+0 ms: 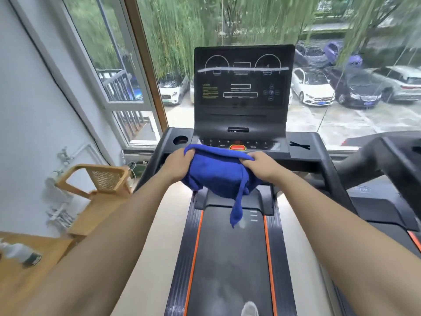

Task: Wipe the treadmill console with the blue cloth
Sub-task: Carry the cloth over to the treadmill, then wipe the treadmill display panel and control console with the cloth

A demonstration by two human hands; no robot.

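The black treadmill console (242, 87) stands upright straight ahead, its dark screen showing faint dial outlines and a pale smear across the upper part. Below it runs a button panel with a red stop button (237, 147). A blue cloth (216, 172) hangs bunched just in front of the button panel, one corner dangling over the belt. My left hand (178, 164) grips the cloth's left edge. My right hand (260, 165) grips its right edge. Both arms reach forward over the treadmill belt (230, 258).
A cup holder (180, 140) sits left of the panel and a black tool (299, 145) lies in the right tray. A wooden chair (98, 181) and wooden table (27, 270) with a bottle stand at the left. A second treadmill (391, 169) is at the right. A large window lies beyond.
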